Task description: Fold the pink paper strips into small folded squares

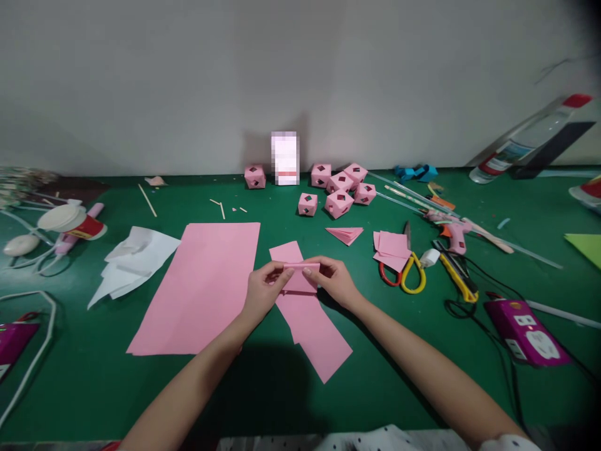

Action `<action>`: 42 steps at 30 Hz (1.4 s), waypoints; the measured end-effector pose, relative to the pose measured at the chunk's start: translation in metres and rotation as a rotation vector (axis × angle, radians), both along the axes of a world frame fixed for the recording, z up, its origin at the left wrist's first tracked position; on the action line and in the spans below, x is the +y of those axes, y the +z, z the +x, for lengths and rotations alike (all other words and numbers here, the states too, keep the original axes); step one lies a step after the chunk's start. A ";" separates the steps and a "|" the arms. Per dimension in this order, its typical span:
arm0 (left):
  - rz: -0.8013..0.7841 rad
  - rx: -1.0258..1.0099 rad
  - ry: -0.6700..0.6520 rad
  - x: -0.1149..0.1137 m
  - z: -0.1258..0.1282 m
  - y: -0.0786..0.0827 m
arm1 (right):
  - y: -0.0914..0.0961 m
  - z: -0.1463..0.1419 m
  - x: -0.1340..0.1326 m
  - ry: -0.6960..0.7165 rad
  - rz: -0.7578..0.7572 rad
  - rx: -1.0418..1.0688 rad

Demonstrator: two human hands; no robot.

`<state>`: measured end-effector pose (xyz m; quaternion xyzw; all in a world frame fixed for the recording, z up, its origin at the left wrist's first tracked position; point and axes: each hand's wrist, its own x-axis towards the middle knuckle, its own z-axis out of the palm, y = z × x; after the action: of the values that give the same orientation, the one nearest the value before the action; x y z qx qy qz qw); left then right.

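Observation:
A small sheet of pink paper (pixel 303 282) is pinched between my two hands, its far edge folded over in a narrow strip. My left hand (pixel 265 285) is closed on its left end, thumb on top. The right end is in the closed fingers of my right hand (pixel 335 282). Beneath lie pink paper strips (pixel 323 341), partly covered by the held piece. Left of my hands lies a large pink sheet (pixel 201 288). Folded pink triangles (pixel 346 235) and a pile of pink squares (pixel 392 250) rest to the right.
Several pink paper cubes (pixel 339 203) with cut holes stand near the wall, by a bright screen (pixel 285 160). At right are scissors (pixel 413 275), a yellow cutter (pixel 457 275), a pink glue gun (pixel 455 235) and a purple power strip (pixel 528 332). White crumpled paper (pixel 134 260) lies left.

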<state>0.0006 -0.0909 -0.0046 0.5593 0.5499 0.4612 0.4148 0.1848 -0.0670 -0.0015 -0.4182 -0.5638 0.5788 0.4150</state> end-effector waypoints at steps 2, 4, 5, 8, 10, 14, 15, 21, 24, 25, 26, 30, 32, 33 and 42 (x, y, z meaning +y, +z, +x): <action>0.001 0.002 0.009 0.000 0.000 0.001 | -0.001 0.000 0.000 0.003 0.002 0.004; -0.006 -0.009 0.017 0.001 0.001 0.001 | -0.003 0.001 0.001 -0.003 0.010 0.009; -0.013 -0.017 0.021 0.001 0.001 0.001 | -0.004 0.001 0.001 -0.009 0.011 0.006; -0.036 -0.039 0.029 0.001 0.001 0.001 | -0.005 0.001 0.001 -0.021 -0.001 -0.019; -0.050 -0.052 0.027 0.000 0.001 0.001 | -0.005 0.001 0.001 -0.024 -0.006 -0.028; -0.057 -0.059 0.017 0.001 0.001 0.001 | -0.005 0.000 0.001 -0.021 -0.006 -0.019; -0.060 -0.065 0.015 0.001 0.002 0.001 | -0.005 0.000 0.001 -0.021 -0.003 -0.018; -0.103 -0.095 0.003 0.003 -0.001 0.004 | -0.007 0.001 0.002 -0.031 0.001 0.002; -0.100 -0.090 -0.047 0.005 -0.004 0.006 | -0.007 0.001 0.003 -0.028 -0.032 0.020; -0.097 -0.091 -0.058 0.006 -0.005 0.007 | -0.007 0.001 0.003 -0.026 -0.046 0.024; -0.097 -0.097 -0.063 0.006 -0.006 0.007 | -0.007 0.002 0.003 -0.023 -0.060 0.028; -0.125 -0.151 -0.066 0.008 -0.008 0.004 | -0.007 0.004 0.005 -0.004 -0.098 0.066; -0.142 -0.165 -0.056 0.009 -0.008 0.003 | -0.008 0.005 0.005 0.004 -0.104 0.068; -0.147 -0.166 -0.048 0.009 -0.008 0.002 | -0.008 0.005 0.005 0.007 -0.104 0.062; -0.151 -0.148 -0.018 0.008 -0.006 0.004 | -0.007 0.005 0.005 0.011 -0.074 0.054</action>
<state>-0.0052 -0.0827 -0.0009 0.4960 0.5458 0.4547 0.4994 0.1899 -0.0621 -0.0090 -0.4146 -0.5328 0.6125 0.4111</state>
